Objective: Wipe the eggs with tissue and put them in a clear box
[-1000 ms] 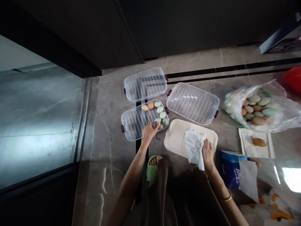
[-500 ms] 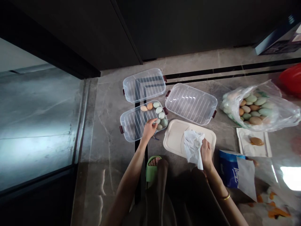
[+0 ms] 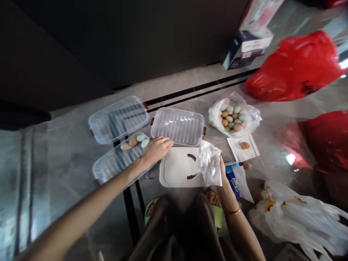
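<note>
My left hand [image 3: 158, 148] has its fingers stretched out, palm down, above the near corner of the white lid [image 3: 174, 172]. I see nothing in it. Beneath that arm is a clear ribbed container [image 3: 108, 167] with a beige egg [image 3: 125, 146], a brown egg [image 3: 133, 141] and pale green eggs [image 3: 141, 137] along its far side; the hand and forearm hide the rest. A crumpled white tissue [image 3: 208, 165] is gripped in my right hand [image 3: 222, 171], over the lid's right end. Two dark red curved parts show on the lid.
Two more clear containers [image 3: 118, 119] [image 3: 178, 125] lie farther out. To the right are a plastic bag of eggs [image 3: 231, 116], a lone egg [image 3: 244, 145] on a white square, a blue tissue pack [image 3: 233, 181], red bags [image 3: 296, 69], a white bag [image 3: 299, 214] and boxes [image 3: 246, 47].
My left hand has left the eggs in the container and moved right, toward the lid. The tissue stays in my right hand. The view has swung right, bringing the red bags into sight.
</note>
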Demonstrator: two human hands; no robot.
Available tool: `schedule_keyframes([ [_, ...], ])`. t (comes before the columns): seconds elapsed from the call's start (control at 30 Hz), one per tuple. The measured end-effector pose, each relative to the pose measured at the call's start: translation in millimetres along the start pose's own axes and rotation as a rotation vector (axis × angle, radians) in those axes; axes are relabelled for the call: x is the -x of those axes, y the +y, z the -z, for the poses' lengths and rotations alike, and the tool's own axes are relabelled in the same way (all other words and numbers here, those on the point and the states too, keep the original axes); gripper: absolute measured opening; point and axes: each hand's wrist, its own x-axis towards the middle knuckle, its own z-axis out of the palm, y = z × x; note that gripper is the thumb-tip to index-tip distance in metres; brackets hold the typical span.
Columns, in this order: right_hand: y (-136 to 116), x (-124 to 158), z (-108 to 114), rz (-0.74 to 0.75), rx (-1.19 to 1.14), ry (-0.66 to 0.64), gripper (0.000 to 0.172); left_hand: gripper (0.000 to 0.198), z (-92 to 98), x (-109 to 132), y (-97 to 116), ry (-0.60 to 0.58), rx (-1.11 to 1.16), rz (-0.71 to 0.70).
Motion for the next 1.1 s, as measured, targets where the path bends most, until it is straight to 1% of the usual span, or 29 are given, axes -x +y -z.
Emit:
schedule_keyframes([
  [0.07, -17, -4, 6, -0.138, -0.246, -0.053, 0.04, 0.023, 5.5, -55, 32, -0.122, -0.057, -0.317],
  [0.1, -26, -5, 10, -0.201, -0.382, -0.083, 0.037, 0.022, 3.2, -84, 50, -0.166, -0.068, -0.428],
  [0.13, -35, -7, 16, -0.246, -0.509, -0.109, 0.035, 0.021, -2.6, -113, 69, -0.19, -0.061, -0.493],
  [0.17, -42, -9, 22, -0.266, -0.609, -0.124, 0.033, 0.022, -11.8, -142, 87, -0.198, -0.04, -0.52],
  [0.2, -49, -11, 29, -0.259, -0.674, -0.124, 0.032, 0.022, -24.0, -171, 104, -0.191, -0.004, -0.505],
  [0.23, -55, -14, 36, -0.253, -0.717, -0.123, 0.033, 0.023, -38.4, -198, 120, -0.169, 0.043, -0.454],
  [0.3, -63, -19, 50, -0.238, -0.789, -0.109, 0.038, 0.023, -70.9, -246, 147, -0.153, 0.065, -0.418],
  [0.37, -69, -24, 63, -0.226, -0.817, -0.094, 0.043, 0.026, -102.9, -282, 167, -0.154, 0.083, -0.362],
  [0.4, -72, -25, 68, -0.222, -0.818, -0.086, 0.044, 0.029, -117.2, -294, 174, -0.159, 0.092, -0.34],
  [0.43, -74, -26, 72, -0.221, -0.821, -0.078, 0.044, 0.033, -129.6, -302, 178, -0.163, 0.101, -0.324],
  [0.5, -79, -27, 77, -0.234, -0.847, -0.054, 0.042, 0.039, -148.1, -311, 183, -0.165, 0.121, -0.332],
  [0.57, -82, -27, 81, -0.257, -0.884, -0.028, 0.04, 0.041, -158.2, -313, 183, -0.151, 0.143, -0.342],
  [0.63, -84, -28, 84, -0.28, -0.903, -0.013, 0.035, 0.04, -161.9, -313, 181, -0.157, 0.152, -0.355],
  [0.77, -83, -33, 87, -0.313, -0.905, -0.011, 0.026, 0.046, -160.9, -310, 178, -0.222, 0.188, -0.361],
  [0.87, -82, -37, 84, -0.308, -0.944, 0.02, 0.026, 0.053, -160.8, -306, 175, -0.221, 0.263, -0.358],
  [0.97, -82, -38, 80, -0.289, -0.963, 0.04, 0.027, 0.053, -159.8, -304, 172, -0.213, 0.334, -0.362],
  [1.03, -82, -37, 79, -0.306, -0.936, 0.025, 0.028, 0.049, -153.0, -303, 170, -0.2, 0.389, -0.347],
  [1.1, -82, -35, 78, -0.305, -0.911, 0.022, 0.028, 0.043, -137.5, -296, 169, -0.151, 0.467, -0.282],
])
